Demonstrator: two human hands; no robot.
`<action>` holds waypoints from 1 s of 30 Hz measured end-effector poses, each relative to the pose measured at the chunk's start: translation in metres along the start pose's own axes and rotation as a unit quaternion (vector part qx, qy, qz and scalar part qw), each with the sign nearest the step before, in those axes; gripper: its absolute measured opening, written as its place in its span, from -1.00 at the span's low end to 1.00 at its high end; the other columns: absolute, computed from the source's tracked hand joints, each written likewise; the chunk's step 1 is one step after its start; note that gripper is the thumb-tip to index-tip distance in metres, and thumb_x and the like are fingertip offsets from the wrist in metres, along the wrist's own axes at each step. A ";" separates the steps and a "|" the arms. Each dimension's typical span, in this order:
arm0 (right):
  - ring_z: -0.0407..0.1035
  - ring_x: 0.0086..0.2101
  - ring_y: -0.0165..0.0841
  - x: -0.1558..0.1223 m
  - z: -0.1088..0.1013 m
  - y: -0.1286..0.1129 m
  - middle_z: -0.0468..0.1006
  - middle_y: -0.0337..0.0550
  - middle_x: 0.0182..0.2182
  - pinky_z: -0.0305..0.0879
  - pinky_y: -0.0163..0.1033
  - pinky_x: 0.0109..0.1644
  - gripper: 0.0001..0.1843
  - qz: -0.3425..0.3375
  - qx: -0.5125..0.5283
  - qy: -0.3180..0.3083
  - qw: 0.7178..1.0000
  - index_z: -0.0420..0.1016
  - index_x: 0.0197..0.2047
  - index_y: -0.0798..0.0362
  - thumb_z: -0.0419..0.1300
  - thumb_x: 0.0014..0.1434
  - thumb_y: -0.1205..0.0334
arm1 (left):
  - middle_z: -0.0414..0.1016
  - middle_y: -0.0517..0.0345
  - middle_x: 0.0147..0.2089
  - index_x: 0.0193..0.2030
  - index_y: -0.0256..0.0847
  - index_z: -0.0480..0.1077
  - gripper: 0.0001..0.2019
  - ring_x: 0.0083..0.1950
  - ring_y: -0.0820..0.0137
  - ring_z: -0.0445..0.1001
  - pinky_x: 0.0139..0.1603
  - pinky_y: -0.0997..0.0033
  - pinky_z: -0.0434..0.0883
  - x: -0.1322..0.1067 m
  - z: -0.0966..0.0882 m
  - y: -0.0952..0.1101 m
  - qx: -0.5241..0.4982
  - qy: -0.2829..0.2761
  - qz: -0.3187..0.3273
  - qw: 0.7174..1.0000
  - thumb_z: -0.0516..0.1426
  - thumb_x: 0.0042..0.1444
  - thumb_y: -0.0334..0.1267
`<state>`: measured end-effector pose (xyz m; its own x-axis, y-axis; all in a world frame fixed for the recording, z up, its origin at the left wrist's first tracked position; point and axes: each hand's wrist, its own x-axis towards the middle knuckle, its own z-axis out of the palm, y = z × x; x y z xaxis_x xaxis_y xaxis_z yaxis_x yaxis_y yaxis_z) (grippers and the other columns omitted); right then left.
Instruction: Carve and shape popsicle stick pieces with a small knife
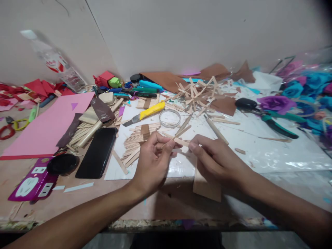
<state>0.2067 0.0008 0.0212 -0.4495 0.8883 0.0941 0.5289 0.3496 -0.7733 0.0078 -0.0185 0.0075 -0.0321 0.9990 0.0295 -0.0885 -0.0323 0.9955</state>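
Observation:
Two wooden craft sticks (182, 141) cross each other between my hands, over the white sheet. My left hand (155, 152) pinches them near the crossing with thumb and fingers. The far end of one stick is pinched by my right hand (211, 155). Whether the sticks are joined is hidden by my left fingers. Close beyond my left hand lies a pile of craft sticks (133, 140). A yellow utility knife (145, 113) and a roll of clear tape (169, 118) rest behind the hands. Under my right hand is a brown board piece (207, 186).
A black phone (97, 154) and a pink sheet (49, 121) lie to the left. At the back stands a cluster of joined sticks (195, 95). Green-handled pliers (280, 126) and paper flowers (276, 103) are on the right. A plastic bottle (54, 60) leans against the wall.

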 end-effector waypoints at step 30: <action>0.26 -0.54 -0.44 0.001 0.002 -0.007 0.37 -0.32 -0.56 0.09 -0.28 -0.45 -0.70 -0.077 -0.015 0.067 0.995 0.40 -0.28 0.00 0.05 0.51 0.13 | 0.63 0.21 -0.34 -0.28 -0.18 0.51 -0.85 -0.39 0.44 0.66 -0.36 0.50 0.67 -0.004 -0.003 0.010 0.019 -0.005 0.065 0.998 0.37 0.21 -0.24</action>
<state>0.2012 -0.0016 0.0249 -0.4290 0.8539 0.2945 0.4834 0.4925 -0.7238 0.0041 -0.0225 0.0171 -0.0312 0.9868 0.1588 -0.0467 -0.1601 0.9860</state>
